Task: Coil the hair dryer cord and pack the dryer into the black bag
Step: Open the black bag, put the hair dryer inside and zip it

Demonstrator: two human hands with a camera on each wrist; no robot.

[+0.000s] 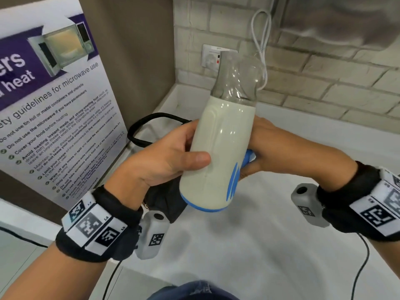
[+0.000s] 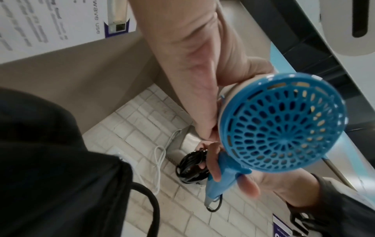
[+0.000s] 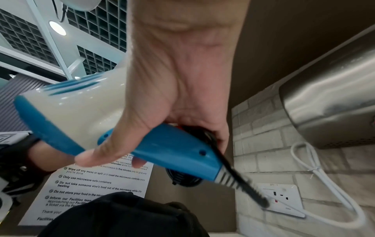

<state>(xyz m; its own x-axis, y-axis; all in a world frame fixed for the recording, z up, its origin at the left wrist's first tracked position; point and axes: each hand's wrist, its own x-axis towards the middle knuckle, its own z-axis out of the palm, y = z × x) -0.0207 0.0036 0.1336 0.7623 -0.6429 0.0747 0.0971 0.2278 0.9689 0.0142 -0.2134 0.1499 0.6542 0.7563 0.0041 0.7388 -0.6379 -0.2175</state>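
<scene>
A cream hair dryer (image 1: 218, 152) with blue trim and a clear nozzle is held up over the white counter, nozzle pointing away. My left hand (image 1: 173, 156) wraps its barrel from the left. My right hand (image 1: 279, 150) grips the blue handle (image 3: 172, 150) and holds the coiled black cord (image 2: 192, 166) against it. The dryer's blue rear grille (image 2: 282, 129) fills the left wrist view. The black bag (image 1: 164, 200) lies on the counter under the dryer, its strap (image 1: 151, 126) looping toward the left wall.
A microwave-guidelines poster (image 1: 49, 105) leans on the left wall. A wall socket (image 1: 216, 57) and a looped white cable (image 1: 262, 40) sit on the brick wall behind. A steel hand dryer (image 3: 332, 102) hangs at upper right. White counter (image 1: 259, 234) spreads in front.
</scene>
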